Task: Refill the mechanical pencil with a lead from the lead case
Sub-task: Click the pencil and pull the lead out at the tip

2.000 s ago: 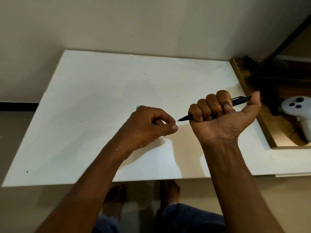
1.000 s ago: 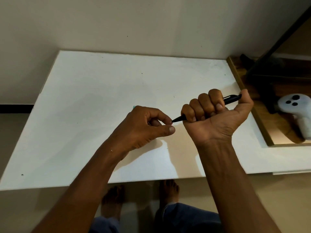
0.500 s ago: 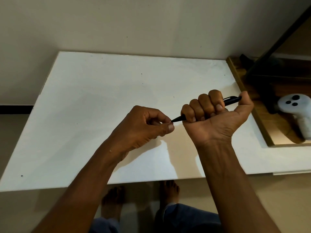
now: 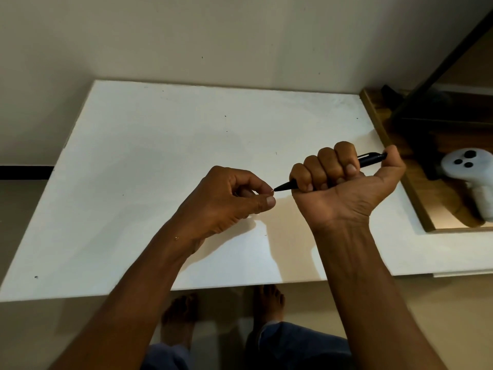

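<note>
My right hand (image 4: 344,193) grips the black mechanical pencil (image 4: 369,159) in a fist over the white table (image 4: 160,145). Its thumb sits on the pencil's rear end, and the pencil's tip points left. My left hand (image 4: 229,198) is just left of that tip, forefinger and thumb pinched together. A hair-thin lead (image 4: 272,191) shows between the forefinger and the pencil's tip. The lead case is hidden in this view.
A wooden board (image 4: 416,193) lies along the table's right side with a white controller (image 4: 469,166) on it. A dark slanted bar (image 4: 440,68) crosses the upper right corner. A wall stands behind the table. My bare feet (image 4: 266,303) show under the near edge.
Both hands have closed the gap: the pencil's tip now meets my left fingertips. The teal speck seen behind my left hand earlier is out of sight.
</note>
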